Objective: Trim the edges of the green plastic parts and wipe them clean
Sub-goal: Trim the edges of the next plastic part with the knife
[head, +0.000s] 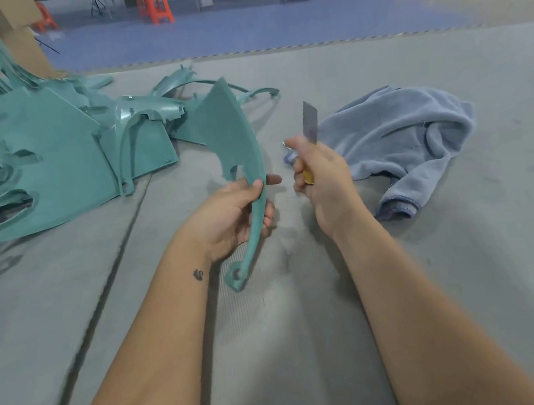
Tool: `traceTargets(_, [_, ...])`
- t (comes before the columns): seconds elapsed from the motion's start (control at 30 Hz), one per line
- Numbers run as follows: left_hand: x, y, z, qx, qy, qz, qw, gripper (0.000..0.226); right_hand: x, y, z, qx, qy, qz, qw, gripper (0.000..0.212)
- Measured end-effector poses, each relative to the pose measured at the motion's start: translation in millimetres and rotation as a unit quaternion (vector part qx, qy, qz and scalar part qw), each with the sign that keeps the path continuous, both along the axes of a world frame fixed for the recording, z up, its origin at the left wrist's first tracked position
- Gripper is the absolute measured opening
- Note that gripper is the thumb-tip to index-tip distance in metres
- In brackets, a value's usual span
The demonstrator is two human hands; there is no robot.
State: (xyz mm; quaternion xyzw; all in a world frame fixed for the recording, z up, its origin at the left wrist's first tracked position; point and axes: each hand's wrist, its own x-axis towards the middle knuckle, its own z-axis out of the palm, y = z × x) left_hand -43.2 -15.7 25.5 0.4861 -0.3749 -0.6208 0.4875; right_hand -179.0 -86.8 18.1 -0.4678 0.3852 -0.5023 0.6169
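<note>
A left hand (236,214) grips a curved green plastic part (241,157) upright, fingers wrapped round its narrow stem. The right hand (320,177), fist closed, holds a utility knife (310,126) blade-up beside it.

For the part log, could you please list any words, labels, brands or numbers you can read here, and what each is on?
None can be read.
Green plastic part in the left hand: no marking shows.
Knife in the right hand: blade bare.
Blue cloth: no tag visible.
Cardboard boxes: no print shows.
</note>
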Motion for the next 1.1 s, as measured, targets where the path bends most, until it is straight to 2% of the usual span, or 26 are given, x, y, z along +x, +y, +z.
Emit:
traceTargets(0.07, [-6,1,2,-0.005,-0.021,-0.009,1.000,0.031,0,5,-3,-0.075,0.009,0.022,0.997,0.019])
traceTargets(0.13, [-12,1,1,-0.017,-0.086,-0.018,0.996,0.034,1,7,-6,-0.089,-0.014,0.043,0.995,0.014])
traceTargets(0.27, [-15,1,3,-0.037,-0.206,-0.019,0.978,0.036,2,5,-7,-0.113,0.034,-0.052,0.992,0.017])
traceTargets(0.37, [-8,2,4,-0.066,-0.263,-0.013,0.963,0.021,1,2,-11,-0.126,0.036,-0.094,0.987,0.018])
traceTargets(0.47, [6,1,-1,-0.073,-0.367,-0.017,0.927,0.022,0,-2,-14,-0.107,-0.007,-0.118,0.987,0.019])
traceTargets(0.57, [13,-1,-7,-0.063,-0.406,-0.030,0.911,0.034,-2,-5,-13,-0.067,-0.037,-0.141,0.987,0.023])
traceTargets(0.67, [7,-5,-13,-0.126,-0.495,0.021,0.860,0.039,-2,-3,-7,0.001,-0.062,-0.128,0.990,0.018])
traceTargets(0.7, [5,-5,-14,-0.147,-0.490,0.051,0.858,0.041,-2,-2,-3,0.033,-0.087,-0.111,0.989,0.021])
traceTargets(0.8, [3,-5,-17,-0.206,-0.456,0.166,0.850,0.043,-2,-1,1,0.079,-0.161,-0.050,0.982,0.051])
traceTargets(0.87, [5,-5,-16,-0.238,-0.448,0.218,0.834,0.042,-1,-1,-2,0.069,-0.139,-0.031,0.987,0.062])
traceTargets(0.97, [9,-6,-17,-0.240,-0.421,0.256,0.836,0.039,4,1,-5,0.055,-0.065,-0.024,0.996,0.051])
traceTargets(1.1, [14,-11,-24,-0.177,-0.408,0.263,0.856,0.040,13,4,-5,0.010,0.057,-0.004,0.998,0.031])
